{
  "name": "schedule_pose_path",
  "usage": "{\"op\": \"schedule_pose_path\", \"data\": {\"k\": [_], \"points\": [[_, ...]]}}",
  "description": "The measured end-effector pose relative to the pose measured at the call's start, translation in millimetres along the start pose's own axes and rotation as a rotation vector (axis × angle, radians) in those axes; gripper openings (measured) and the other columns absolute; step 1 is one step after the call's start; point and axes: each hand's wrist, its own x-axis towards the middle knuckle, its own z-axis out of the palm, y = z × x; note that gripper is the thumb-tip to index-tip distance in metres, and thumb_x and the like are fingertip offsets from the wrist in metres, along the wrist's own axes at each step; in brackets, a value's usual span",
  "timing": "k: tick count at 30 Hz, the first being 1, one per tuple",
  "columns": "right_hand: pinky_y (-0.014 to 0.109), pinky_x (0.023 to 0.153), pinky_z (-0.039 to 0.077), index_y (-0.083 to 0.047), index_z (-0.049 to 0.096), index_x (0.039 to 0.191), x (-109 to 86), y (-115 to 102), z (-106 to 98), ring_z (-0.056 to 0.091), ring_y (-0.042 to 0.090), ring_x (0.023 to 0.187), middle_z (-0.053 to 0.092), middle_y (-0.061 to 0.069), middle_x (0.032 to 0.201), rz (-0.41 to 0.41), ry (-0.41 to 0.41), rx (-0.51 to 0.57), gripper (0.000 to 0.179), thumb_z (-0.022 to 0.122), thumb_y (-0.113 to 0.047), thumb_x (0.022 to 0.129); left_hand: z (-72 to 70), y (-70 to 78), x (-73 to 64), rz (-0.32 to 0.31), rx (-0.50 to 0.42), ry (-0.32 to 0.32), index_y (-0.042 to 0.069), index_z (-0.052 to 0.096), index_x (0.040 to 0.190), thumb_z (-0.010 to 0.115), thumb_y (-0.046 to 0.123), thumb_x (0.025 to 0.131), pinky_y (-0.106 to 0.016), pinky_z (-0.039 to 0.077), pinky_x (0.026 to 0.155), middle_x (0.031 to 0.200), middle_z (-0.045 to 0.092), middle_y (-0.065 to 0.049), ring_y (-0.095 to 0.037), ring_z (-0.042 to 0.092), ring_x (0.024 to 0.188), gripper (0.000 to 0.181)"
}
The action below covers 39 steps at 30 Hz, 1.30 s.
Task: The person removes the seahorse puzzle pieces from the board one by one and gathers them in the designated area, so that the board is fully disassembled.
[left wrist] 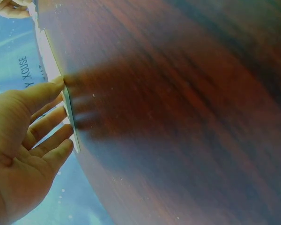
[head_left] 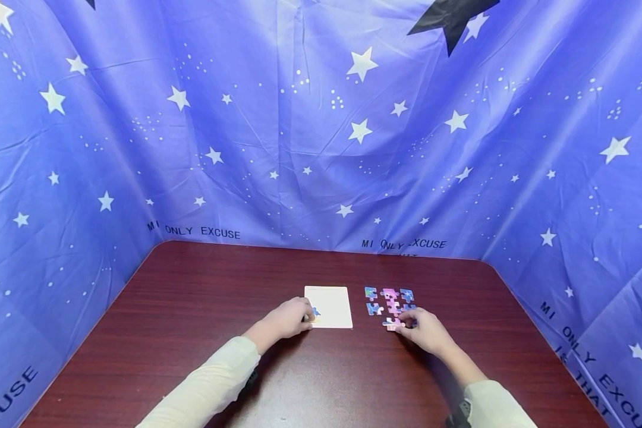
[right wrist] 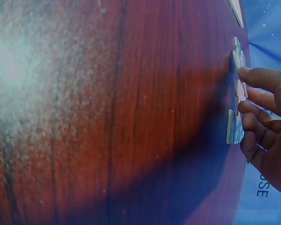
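Note:
A white square puzzle board (head_left: 330,304) lies flat on the table, with a blue and yellow puzzle piece (head_left: 316,312) in its near left corner, partly covered by fingers. At that corner my left hand (head_left: 289,319) holds the board's edge; in the left wrist view the thumb and fingers (left wrist: 50,123) meet its rim. My right hand (head_left: 427,333) pinches a pink and white puzzle piece (head_left: 392,324) at the near side of the loose pieces. Seen from the right wrist, the fingers (right wrist: 255,115) partly hide the pieces behind them.
Several loose puzzle pieces, among them a pink piece (head_left: 390,294) and a blue piece (head_left: 373,309), lie in rough rows right of the board. The dark red wooden table (head_left: 235,273) is bordered by a blue star-patterned curtain (head_left: 299,196) at the back and sides.

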Motion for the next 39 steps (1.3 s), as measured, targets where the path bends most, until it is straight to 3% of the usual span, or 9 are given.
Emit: {"op": "schedule_pose_path", "data": {"k": [20, 39], "points": [[0.023, 0.058, 0.035, -0.003, 0.070, 0.096, 0.0, 7.7, 2.5, 0.043, 0.010, 0.065, 0.051, -0.001, 0.073, 0.048, -0.015, 0.016, 0.023, 0.071, -0.017, 0.078, 1.6, 0.3, 1.6, -0.034, -0.005, -0.028, 0.010, 0.071, 0.085, 0.070, 0.017, 0.083, -0.030, 0.050, 0.083, 0.092, 0.062, 0.000, -0.019, 0.059, 0.095, 0.008], [0.023, 0.058, 0.034, -0.005, 0.070, 0.094, 1.6, 9.2, 3.3, 0.042, 0.010, 0.065, 0.049, -0.001, 0.070, 0.041, -0.028, 0.020, 0.019, 0.070, -0.016, 0.079, 3.0, -2.0, 0.8, -0.012, -0.009, -0.016, 0.012, 0.070, 0.082, 0.070, 0.017, 0.082, -0.027, 0.050, 0.081, 0.090, 0.061, 0.002, -0.016, 0.059, 0.092, 0.005]]}}
